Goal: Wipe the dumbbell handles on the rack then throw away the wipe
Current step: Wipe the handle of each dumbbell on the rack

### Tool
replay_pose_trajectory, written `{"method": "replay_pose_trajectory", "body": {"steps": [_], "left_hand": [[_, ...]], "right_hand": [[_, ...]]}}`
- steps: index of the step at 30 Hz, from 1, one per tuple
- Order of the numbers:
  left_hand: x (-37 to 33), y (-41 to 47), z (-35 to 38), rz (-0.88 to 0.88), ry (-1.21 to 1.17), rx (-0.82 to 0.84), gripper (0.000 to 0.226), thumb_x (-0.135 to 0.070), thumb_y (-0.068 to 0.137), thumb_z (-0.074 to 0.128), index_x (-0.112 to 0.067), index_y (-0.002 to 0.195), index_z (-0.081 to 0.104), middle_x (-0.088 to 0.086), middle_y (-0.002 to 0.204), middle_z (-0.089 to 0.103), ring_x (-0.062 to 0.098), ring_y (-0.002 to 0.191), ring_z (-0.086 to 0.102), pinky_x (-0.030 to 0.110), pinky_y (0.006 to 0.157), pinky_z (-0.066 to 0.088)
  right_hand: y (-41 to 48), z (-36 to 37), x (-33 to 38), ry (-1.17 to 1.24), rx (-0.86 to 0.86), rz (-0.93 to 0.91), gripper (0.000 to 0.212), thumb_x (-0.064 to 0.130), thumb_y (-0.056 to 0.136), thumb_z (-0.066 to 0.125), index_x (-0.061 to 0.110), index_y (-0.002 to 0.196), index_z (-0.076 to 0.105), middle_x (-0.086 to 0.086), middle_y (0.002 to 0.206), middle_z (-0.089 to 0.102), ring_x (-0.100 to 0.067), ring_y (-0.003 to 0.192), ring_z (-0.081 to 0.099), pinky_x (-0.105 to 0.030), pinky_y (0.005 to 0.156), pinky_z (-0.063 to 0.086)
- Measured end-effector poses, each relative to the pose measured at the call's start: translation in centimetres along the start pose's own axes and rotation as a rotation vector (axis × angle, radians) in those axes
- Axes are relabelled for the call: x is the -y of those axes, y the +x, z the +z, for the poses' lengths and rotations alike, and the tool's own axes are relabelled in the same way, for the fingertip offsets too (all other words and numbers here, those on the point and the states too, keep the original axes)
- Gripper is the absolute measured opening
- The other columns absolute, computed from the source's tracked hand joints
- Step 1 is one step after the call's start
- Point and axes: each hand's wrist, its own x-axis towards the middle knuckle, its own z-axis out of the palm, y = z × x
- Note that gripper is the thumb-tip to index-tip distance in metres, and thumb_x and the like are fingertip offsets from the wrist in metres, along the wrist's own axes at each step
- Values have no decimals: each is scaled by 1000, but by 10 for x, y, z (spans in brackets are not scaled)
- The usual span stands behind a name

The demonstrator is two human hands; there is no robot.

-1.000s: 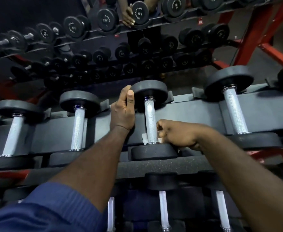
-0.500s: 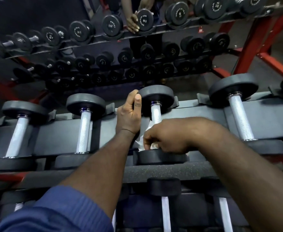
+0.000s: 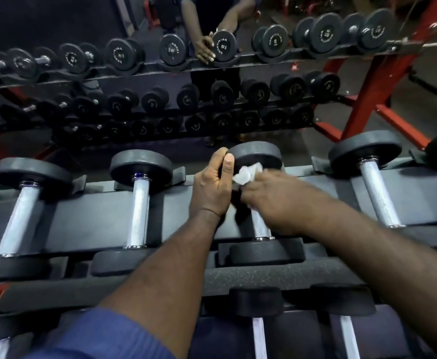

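Head view shows the wiping step in hand on one dumbbell [image 3: 266,251] in the upper row of the rack [image 3: 95,216]. The left hand [image 3: 212,185] grips the rim of the far head of this dumbbell, with the thumb lying up along the edge, and it probably steadies the weight. The right hand [image 3: 271,200] is closed around the upper part of the handle [image 3: 260,224] and holds the white wipe [image 3: 247,173]. A crumpled end of the wipe sticks out above the fingers, just beside the far head. The two hands are close together, nearly touching. The right hand is blurred, so it is not possible to say how fully the wipe wraps the handle. The lower part of the handle shows bare and shiny above the near head.

The task seems to be in its middle part. Two neighbour handles [image 3: 138,213] lie to the left in the same row and one right handle [image 3: 378,195] on the other side, and more lower handles [image 3: 260,338] are in the row below. If they are already cleaned cannot be told. The next move likely calls for a firm grip on the wipe while it slides along the whole handle, then a shift of both hands to the next dumbbell. No bin is in view.
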Motion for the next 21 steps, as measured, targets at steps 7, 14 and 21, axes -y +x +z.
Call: {"method": "replay_pose_trajectory", "body": {"steps": [7, 14, 21], "left_hand": [[6, 2, 2, 15, -14, 51, 50, -61, 105, 36, -38, 146, 55, 6, 122, 73, 23, 114, 66, 23, 90, 45], [6, 1, 1, 6, -63, 78, 54, -69, 103, 32, -43, 145, 52, 3, 126, 71, 21, 116, 65, 28, 95, 49], [5, -1, 0, 17, -43, 82, 52, -67, 105, 31, -41, 146, 51, 3, 130, 70, 24, 118, 64, 38, 99, 53]], "right_hand": [[-2, 8, -5, 420, -48, 143, 50, -3, 83, 52, 31, 114, 71, 5, 113, 66, -17, 106, 63, -28, 94, 49], [-14, 53, 15, 1588, -432, 586, 34, 12, 105, 50, 29, 132, 62, 1, 124, 72, -9, 107, 66, -34, 94, 52], [-23, 42, -5, 1733, 173, 739, 33, -7, 94, 47, -5, 120, 68, -29, 122, 67, -40, 115, 61, -54, 110, 40]]}}
